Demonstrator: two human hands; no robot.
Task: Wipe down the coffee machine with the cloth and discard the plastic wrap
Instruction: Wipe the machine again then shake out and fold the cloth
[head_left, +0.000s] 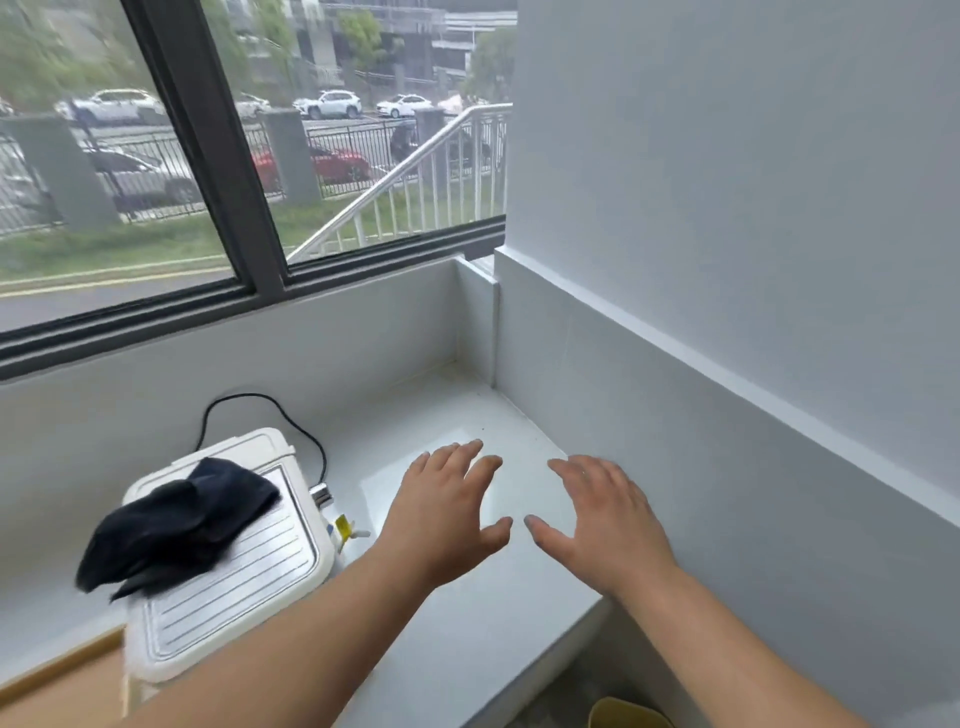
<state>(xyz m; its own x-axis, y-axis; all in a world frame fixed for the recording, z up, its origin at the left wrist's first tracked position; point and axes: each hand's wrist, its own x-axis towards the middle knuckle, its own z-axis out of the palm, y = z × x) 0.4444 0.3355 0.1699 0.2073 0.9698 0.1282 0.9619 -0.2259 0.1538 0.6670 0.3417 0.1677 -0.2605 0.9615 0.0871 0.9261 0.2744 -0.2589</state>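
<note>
A cream-white coffee machine (234, 587) with a ribbed metal top stands at the lower left of the white counter (467, 649). A dark navy cloth (176, 525) lies crumpled on its top, hanging over the left edge. My left hand (447, 514) and my right hand (608, 525) hover side by side over the counter, right of the machine, fingers spread and holding nothing. No plastic wrap is plainly visible.
A black power cord (291, 415) loops behind the machine. A white wall (727, 208) and ledge bound the counter on the right; a window (234, 156) runs along the back. A yellow object (623, 714) shows below the counter edge. A wooden surface (62, 686) lies at lower left.
</note>
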